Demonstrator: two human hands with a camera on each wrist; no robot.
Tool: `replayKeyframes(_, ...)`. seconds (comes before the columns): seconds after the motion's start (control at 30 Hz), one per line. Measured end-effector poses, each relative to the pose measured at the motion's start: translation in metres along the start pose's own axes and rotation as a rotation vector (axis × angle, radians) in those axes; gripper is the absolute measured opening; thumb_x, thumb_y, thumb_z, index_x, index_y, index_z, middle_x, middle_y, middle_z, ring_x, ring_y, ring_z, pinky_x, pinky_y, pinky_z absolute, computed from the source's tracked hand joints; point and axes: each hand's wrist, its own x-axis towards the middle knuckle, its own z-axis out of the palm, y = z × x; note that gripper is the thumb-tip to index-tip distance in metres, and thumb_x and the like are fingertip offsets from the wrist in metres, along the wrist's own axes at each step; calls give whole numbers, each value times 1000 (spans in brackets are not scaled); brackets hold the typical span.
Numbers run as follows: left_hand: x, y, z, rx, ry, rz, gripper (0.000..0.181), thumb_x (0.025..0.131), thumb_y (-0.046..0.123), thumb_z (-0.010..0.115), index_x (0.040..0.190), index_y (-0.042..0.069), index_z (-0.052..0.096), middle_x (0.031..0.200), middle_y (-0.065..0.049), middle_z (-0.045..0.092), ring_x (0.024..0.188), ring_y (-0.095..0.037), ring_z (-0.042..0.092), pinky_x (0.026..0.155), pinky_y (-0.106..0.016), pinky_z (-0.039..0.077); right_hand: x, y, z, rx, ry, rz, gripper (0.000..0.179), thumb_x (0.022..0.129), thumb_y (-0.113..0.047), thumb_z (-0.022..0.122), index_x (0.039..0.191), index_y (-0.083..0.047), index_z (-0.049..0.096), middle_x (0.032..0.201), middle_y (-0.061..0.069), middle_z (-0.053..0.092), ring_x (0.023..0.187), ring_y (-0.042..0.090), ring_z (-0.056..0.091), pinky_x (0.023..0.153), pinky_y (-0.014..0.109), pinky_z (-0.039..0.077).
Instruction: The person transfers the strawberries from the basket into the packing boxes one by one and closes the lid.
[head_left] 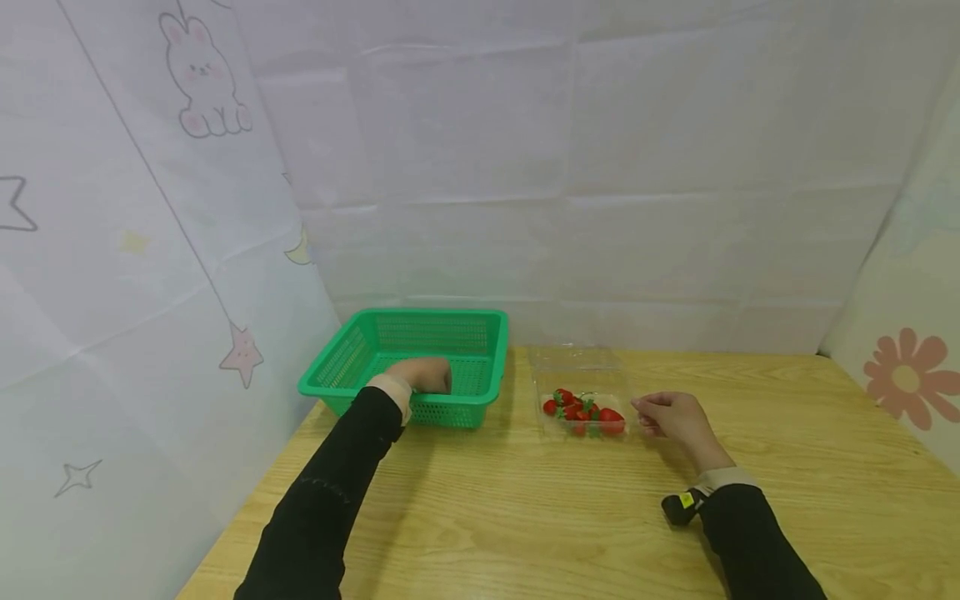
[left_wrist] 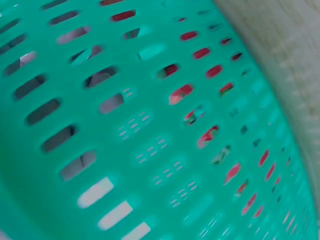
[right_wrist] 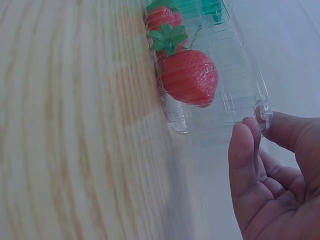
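Pinching the punnet point(right_wrist: 232, 75) by its edge is right grip point(head_left: 673, 417); left grip point(head_left: 422, 374), inside basket point(head_left: 459, 400), unclear.

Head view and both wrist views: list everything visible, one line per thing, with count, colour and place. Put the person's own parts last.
Basket: one, green, left part of the table.
Clear container: one, transparent, right of the basket.
Strawberries: several, overlapping too much to count, red with green leaves, in the container.
Red and green pieces: uncountable, seen through the basket's holes.
Table: one, yellowish wood, underneath.
Backdrop: count unclear, whitish with printed figures, behind and beside the table.
Black device: one, yellow label, right wrist.
Sleeves: two, black, on the arms.
Left hand: one, bare, over the basket's near side.
Right hand: one, bare, pinching the container's edge.
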Motion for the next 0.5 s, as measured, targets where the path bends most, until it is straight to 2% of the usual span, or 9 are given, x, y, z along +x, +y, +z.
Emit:
replayKeyframes(0.03,-2,1,-2,-10,3,1,42,95,4,57,55,17,52,54,3,27,51,-13,18,51,-30,29,0,0,0,-2,-2,-3,44,99,-24,59,122,13,54,97,20,65,78,22,67,69,33,57)
replayKeyframes(0.13,-7,3,-6,-33,33,-12,38,92,3,58,57,16,54,51,3,30,47,-13,22,49,-30,29,0,0,0,-5,-1,0,43,99,-24,59,122,12,55,97,20,65,78,22,67,69,33,57)
replayKeyframes(0.2,-11,5,-11,-44,54,-20,29,92,6,62,65,16,66,56,4,45,47,-13,31,51,-29,36,0,0,0,-8,-5,-7,44,100,-24,59,122,13,54,97,20,65,78,22,67,69,34,57)
replayKeyframes(0.27,-15,8,-17,-53,66,-21,20,91,9,65,73,16,72,67,5,57,53,-13,42,58,-32,45,0,1,0,-6,-3,-6,44,99,-24,59,122,13,54,96,19,65,78,22,67,69,34,57)
replayKeyframes(0.37,-21,14,-27,-61,97,-11,8,89,12,70,89,16,76,88,3,68,69,-15,57,70,-37,52,0,1,0,-1,-5,-7,44,99,-24,59,122,14,54,95,19,66,77,21,67,68,34,58)
replayKeyframes(0.5,-27,21,-39,-68,140,20,7,89,12,71,95,14,75,94,1,68,84,-17,63,74,-36,53,0,1,1,-1,-1,-6,44,100,-23,59,121,15,54,94,19,66,77,21,67,68,33,58)
